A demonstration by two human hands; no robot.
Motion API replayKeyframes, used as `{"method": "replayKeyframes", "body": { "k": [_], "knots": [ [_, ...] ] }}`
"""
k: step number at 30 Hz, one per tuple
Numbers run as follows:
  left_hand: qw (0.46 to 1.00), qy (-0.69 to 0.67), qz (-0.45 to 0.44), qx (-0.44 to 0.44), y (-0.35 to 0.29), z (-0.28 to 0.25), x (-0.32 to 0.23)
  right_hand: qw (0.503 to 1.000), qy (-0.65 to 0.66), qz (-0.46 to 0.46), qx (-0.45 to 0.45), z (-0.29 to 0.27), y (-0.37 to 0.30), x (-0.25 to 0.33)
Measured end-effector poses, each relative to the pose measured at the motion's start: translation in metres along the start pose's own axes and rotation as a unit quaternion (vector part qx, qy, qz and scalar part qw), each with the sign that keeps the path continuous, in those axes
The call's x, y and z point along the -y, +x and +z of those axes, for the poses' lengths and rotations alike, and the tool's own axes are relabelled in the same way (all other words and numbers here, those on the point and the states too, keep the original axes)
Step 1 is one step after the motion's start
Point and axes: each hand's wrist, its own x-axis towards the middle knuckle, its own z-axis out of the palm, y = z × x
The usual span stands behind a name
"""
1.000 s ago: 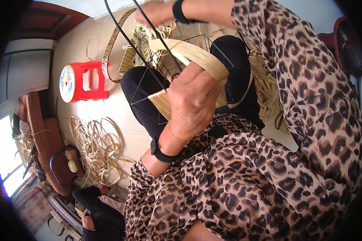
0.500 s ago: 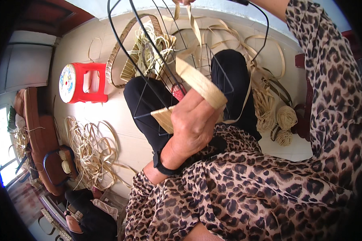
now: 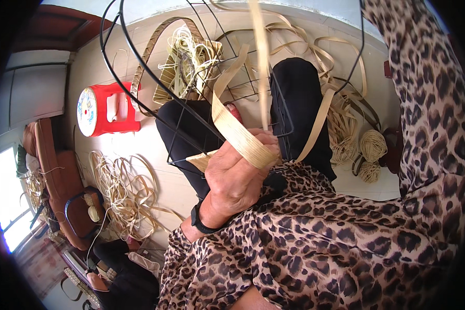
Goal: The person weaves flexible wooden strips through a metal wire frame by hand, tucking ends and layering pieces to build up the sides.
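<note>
Left hand (image 3: 237, 178): fingers closed on flat straw strip (image 3: 234, 129), wire frame (image 3: 150, 72) near edge | Right hand: unseen, grip indeterminable | Risk: slackened fingers could loosen strip

Red stool (image 3: 100, 109) at ten o'clock
A handled basket (image 3: 164, 90) sits at eleven, a bright window (image 3: 8, 181) shows at nine.

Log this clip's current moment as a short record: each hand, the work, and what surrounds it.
Left hand: grips a pale flat strip
Right hand: out of view
Work: black wire frame at the lap
Floor, left: red stool, tangled strip pile
Floor, ahead: handled basket holding loose strands
Floor, right: wound ball
Co-worker: dark clothing, lower left
</note>
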Motion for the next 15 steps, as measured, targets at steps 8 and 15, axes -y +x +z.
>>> {"method": "replayKeyframes", "body": {
  "k": [8,15],
  "knots": [
    [0.999,0.027,-0.001,0.020,0.008,-0.003,-0.007,0.579,0.318,-0.437,0.610,-0.049,-0.123,0.174],
    [0.999,0.034,0.006,0.004,0.008,0.001,-0.010,0.660,0.422,-0.345,0.517,-0.005,-0.125,0.184]
  ]
}}
